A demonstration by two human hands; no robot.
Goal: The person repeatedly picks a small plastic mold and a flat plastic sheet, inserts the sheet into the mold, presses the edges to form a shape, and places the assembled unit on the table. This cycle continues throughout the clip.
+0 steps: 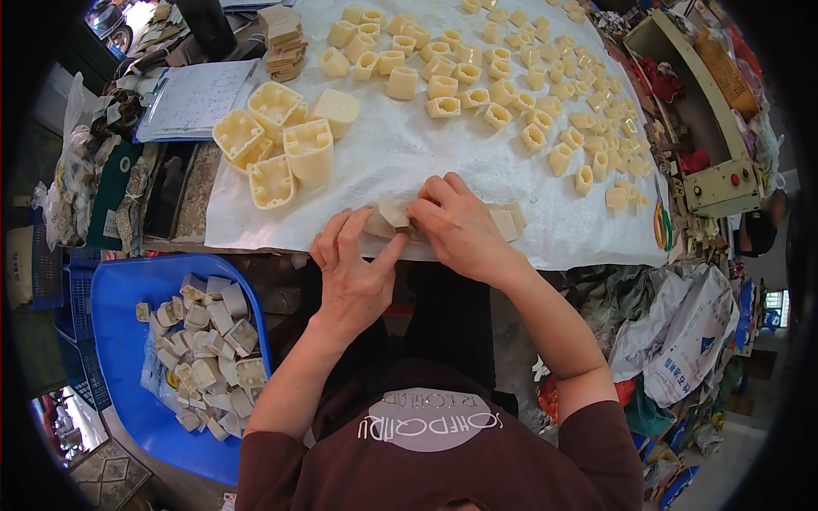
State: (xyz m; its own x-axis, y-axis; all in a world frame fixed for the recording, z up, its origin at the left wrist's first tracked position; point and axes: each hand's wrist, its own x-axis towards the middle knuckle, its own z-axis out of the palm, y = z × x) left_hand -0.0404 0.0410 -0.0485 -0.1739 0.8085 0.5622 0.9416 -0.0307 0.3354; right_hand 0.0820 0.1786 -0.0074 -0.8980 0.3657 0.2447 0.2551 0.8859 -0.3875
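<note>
From where I stand, the person in the maroon T-shirt [341,464] is sitting up close to the desk [194,200], both forearms reaching forward and the hands almost meeting. The thing being worked on is a small beige piece [394,212], right at the near side of the white sheet [579,223] that covers most of the desktop. The left grip [356,268] is closed on it, fingers to its left and thumb at its lower side. The right grip [467,234] pinches it from the right with curled fingertips, which hide part of it, so I can't make out its full shape. Just past the right grip lie some flat beige pieces [507,223].

Over to the left on the sheet, large hollow cream blocks [308,149] are clustered together, near a stack of beige pads [285,43]. Smaller cream sleeves [443,86] are scattered across the far and right parts, many showing open ends. Scissors [662,226] with orange and green handles lie at the right edge. A clipboard [196,102] with a written sheet sits off to the left, beyond a dark, phone-like slab [170,189]. Below the desk's left end, a blue tub [179,439] holds a heap of off-white hollow pieces [220,317].
</note>
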